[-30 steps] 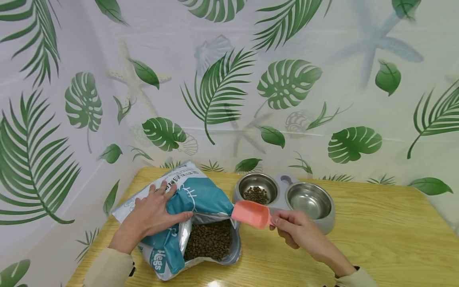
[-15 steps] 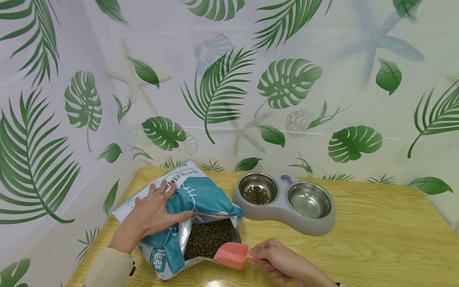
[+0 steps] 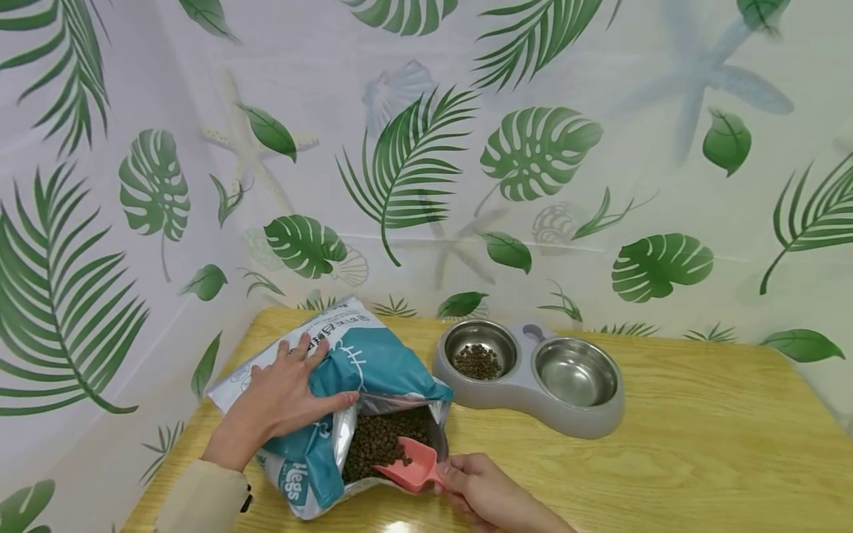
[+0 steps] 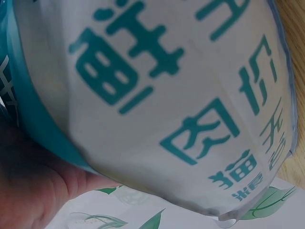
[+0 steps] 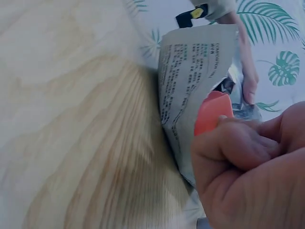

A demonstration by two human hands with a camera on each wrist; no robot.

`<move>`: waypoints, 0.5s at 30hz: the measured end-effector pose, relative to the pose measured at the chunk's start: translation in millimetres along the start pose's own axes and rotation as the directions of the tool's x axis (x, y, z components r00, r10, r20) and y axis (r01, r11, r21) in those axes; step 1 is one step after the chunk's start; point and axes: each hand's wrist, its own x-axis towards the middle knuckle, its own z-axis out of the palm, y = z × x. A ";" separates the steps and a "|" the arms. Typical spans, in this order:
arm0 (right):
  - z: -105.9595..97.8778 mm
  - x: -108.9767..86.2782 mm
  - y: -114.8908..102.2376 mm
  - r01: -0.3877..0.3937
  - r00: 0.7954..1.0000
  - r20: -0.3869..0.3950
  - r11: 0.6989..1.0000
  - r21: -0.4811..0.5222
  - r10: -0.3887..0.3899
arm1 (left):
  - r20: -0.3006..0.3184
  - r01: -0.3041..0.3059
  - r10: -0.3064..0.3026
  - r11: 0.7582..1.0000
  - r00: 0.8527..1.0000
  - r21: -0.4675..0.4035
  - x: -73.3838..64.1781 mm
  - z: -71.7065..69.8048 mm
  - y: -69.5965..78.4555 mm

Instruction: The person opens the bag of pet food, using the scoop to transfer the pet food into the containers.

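A teal and white pet food bag (image 3: 393, 363) lies on its side with its mouth open toward the front right, brown kibble (image 3: 373, 442) showing inside. My left hand (image 3: 280, 400) rests on top of the bag with spread fingers, the thumb along the edge of the opening. In the left wrist view, part of that hand (image 4: 38, 186) sits against the printed bag (image 4: 157, 105). My right hand (image 3: 489, 488) pinches the handle of a pink scoop (image 3: 420, 466), whose front edge is in the kibble. In the right wrist view the curled fingers (image 5: 233, 148) hide the handle of the scoop (image 5: 214, 112).
A grey double feeder (image 3: 513, 392) stands behind and right of the bag. Its left steel bowl (image 3: 455, 337) holds some kibble; the right steel bowl (image 3: 573, 374) shows bare metal. Both sit on a wooden table (image 3: 700, 437) backed by a leaf-patterned cloth (image 3: 586, 66).
My right hand has carried the pink scoop down and left from beside the feeder into the bag's mouth, where it now digs into the kibble. My left hand stays in place.
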 end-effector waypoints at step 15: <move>-10.0 -10.0 2.1 0.114 0.979 -0.121 0.934 -0.340 -0.164 | -0.016 -0.005 0.005 1.000 1.000 -0.002 -0.1 1.0 0.2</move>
